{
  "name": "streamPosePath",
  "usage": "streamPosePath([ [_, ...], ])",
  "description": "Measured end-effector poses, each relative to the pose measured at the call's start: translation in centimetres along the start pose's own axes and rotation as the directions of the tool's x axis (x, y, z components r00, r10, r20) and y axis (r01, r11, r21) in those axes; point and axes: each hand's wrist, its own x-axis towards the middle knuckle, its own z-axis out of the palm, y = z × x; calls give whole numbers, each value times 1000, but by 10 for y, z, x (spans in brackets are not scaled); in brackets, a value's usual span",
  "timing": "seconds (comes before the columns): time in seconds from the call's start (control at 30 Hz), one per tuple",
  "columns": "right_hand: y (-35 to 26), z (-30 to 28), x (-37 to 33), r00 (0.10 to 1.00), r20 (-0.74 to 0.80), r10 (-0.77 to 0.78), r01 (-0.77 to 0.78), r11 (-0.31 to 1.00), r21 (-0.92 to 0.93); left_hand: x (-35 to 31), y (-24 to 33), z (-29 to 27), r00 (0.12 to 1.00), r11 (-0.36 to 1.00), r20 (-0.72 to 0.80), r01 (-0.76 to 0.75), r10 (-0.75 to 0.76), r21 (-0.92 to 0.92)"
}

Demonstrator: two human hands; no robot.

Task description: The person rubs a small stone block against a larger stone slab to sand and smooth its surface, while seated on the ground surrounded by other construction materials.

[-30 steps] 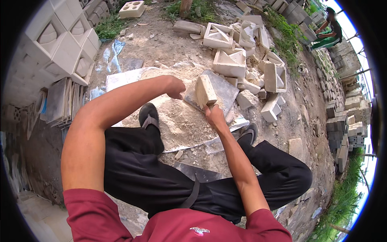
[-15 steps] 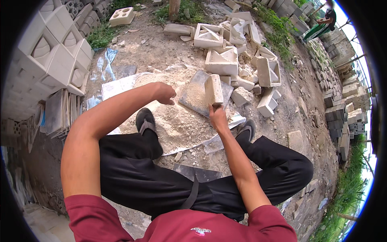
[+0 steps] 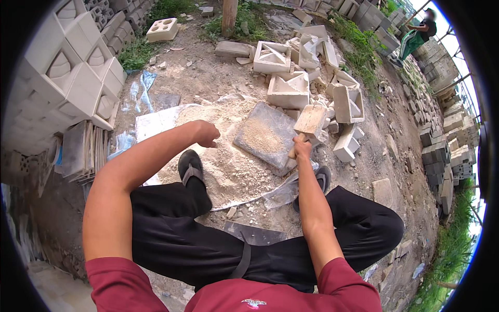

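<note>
In my right hand point(image 3: 301, 148) is the handle of a mallet with a blocky, pale, dusty head point(image 3: 311, 119). The head is raised above the right edge of a dark, flat slab point(image 3: 267, 122), which has crushed pale grit point(image 3: 261, 136) on its top. My left hand point(image 3: 207, 134) hangs over the pale rubble, its fingers curled; whatever they may hold is hidden. A heap of broken pale grit and powder point(image 3: 223, 171) spreads over a white sheet point(image 3: 156, 122) between my feet.
Broken hollow blocks point(image 3: 288, 91) and chunks lie piled beyond the slab. Stacked pale blocks point(image 3: 78, 67) form a wall at left, with thin boards point(image 3: 88, 151) below. A wooden post point(image 3: 229, 18) stands at the back. Another person point(image 3: 418, 36) is at far right.
My right hand has moved right with the mallet, whose head has swung from over the slab to its right edge. My left hand has shifted slightly left and down. The view has shifted slightly.
</note>
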Motion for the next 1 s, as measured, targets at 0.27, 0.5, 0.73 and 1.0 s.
streamPosePath([
  [0.27,-1,8,14,995,74,-65,72,993,-92,-27,-41,10,985,984,10,174,-173,-39],
  [0.5,8,-17,66,976,194,100,-75,988,-132,-39,-57,-15,966,962,-81,253,-245,105],
  [0.73,1,-1,31,951,282,127,-145,988,45,-86,-56,-73,900,958,-358,283,-251,40],
  [1.0,-56,-17,1,904,205,-375,364,927,88,-80,-84,-48,928,958,-257,285,-268,31],
])
